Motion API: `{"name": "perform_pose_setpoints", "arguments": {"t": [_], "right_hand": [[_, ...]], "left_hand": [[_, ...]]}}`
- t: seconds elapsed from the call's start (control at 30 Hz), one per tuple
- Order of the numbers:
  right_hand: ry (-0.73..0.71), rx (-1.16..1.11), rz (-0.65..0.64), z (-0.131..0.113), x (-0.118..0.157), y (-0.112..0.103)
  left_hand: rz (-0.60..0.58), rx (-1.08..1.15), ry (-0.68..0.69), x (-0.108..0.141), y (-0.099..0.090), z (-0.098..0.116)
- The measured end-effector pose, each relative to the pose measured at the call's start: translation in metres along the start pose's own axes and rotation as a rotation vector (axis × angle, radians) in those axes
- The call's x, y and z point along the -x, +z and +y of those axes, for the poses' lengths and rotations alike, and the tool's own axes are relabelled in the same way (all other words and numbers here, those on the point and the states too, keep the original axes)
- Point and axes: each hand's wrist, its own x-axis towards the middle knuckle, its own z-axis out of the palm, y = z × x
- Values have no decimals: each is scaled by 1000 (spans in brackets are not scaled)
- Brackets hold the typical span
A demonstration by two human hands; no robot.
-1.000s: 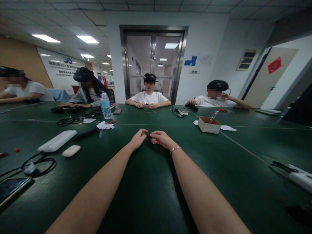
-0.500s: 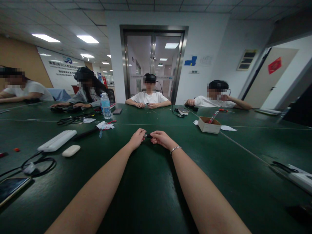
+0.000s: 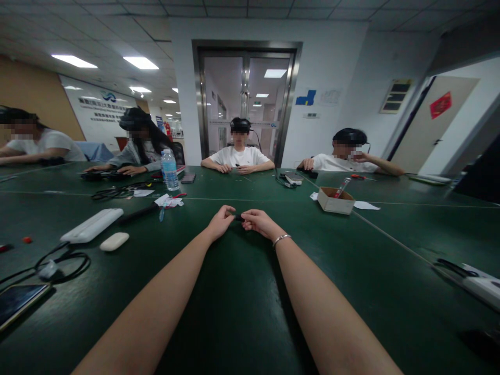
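Observation:
In the middle of the head view, my right hand (image 3: pixel 260 223) pinches a small black object (image 3: pixel 238 217) between thumb and fingers. Its kind is too small to make out. My left hand (image 3: pixel 221 223) is beside the object's left end, thumb tip close to it and index finger raised apart from the thumb. Whether the left thumb touches the object is hard to see. Both hands are just above the green table (image 3: pixel 242 291), and a silver bracelet (image 3: pixel 282 239) circles my right wrist.
A white power bank-like block (image 3: pixel 92 225), a white oval case (image 3: pixel 114 241), a cable and a phone (image 3: pixel 23 302) lie to the left. A water bottle (image 3: pixel 170 171) stands farther back. At right is a small open box (image 3: pixel 336 202). Several people sit across the table.
My left thumb and index finger have parted. A clear or silvery part seen before between the left fingers and the black object no longer shows. My right hand keeps its place.

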Motion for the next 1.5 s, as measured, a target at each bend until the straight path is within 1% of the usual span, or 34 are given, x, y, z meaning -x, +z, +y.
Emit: {"name": "perform_pose_setpoints", "arguments": {"t": [0.33, 0.4, 0.5, 0.57, 0.8, 0.93, 1.03, 1.2, 1.5], "right_hand": [[1, -3, -9, 0, 0, 0], [-2, -3, -8, 0, 0, 1], [-2, -1, -9, 0, 0, 1], [-4, 0, -11, 0, 1, 1], [1, 3, -2, -2, 2, 2], [5, 3, -3, -3, 2, 3], [7, -3, -6, -3, 3, 2], [3, 0, -2, -2, 2, 2], [1, -8, -9, -2, 3, 1]], "left_hand": [[-7, 0, 64, -3, 1, -3], [-21, 10, 25, -2, 2, -1], [-26, 14, -75, -2, 2, 4], [-19, 13, -98, -1, 3, 6], [-1, -20, -42, -2, 2, -4], [-37, -11, 10, -3, 0, -7], [-51, 14, 35, -3, 0, -7], [-41, 41, 58, -3, 0, -5], [-54, 50, 89, -1, -2, 0]]}}
